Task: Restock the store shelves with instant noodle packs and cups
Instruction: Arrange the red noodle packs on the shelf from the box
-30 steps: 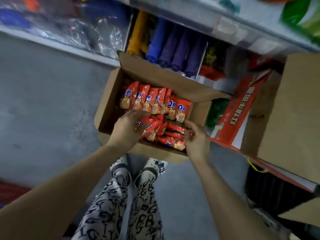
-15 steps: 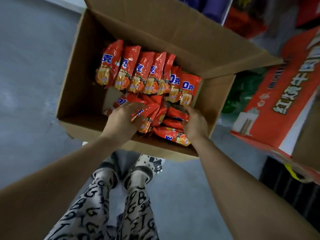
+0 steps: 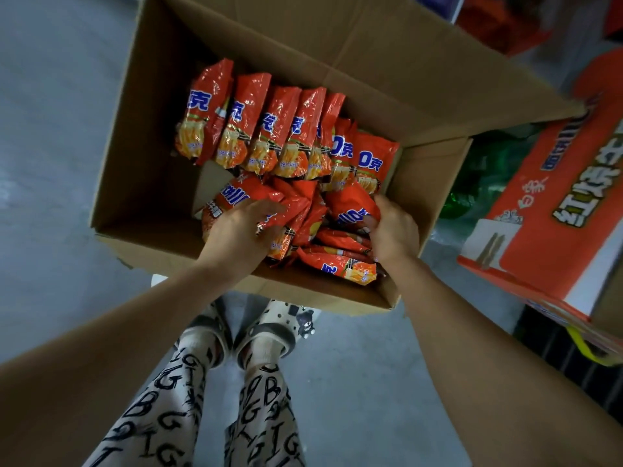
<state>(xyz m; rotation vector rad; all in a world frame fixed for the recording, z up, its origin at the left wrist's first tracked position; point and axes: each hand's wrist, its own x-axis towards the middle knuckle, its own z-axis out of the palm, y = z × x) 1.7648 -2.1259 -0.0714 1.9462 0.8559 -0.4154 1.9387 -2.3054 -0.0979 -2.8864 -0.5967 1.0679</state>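
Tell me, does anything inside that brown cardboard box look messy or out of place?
Yes. The far row of red-orange plastic noodle packs stands upright and neat, but the near packs lie tilted and flat in a jumble between the left hand and right hand. The brown cardboard box is bare on its left.

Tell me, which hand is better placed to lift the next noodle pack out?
Right, probably. The right hand has its fingers curled round a noodle pack at the pile's right edge; the left hand only lies across the loose packs in the cardboard box.
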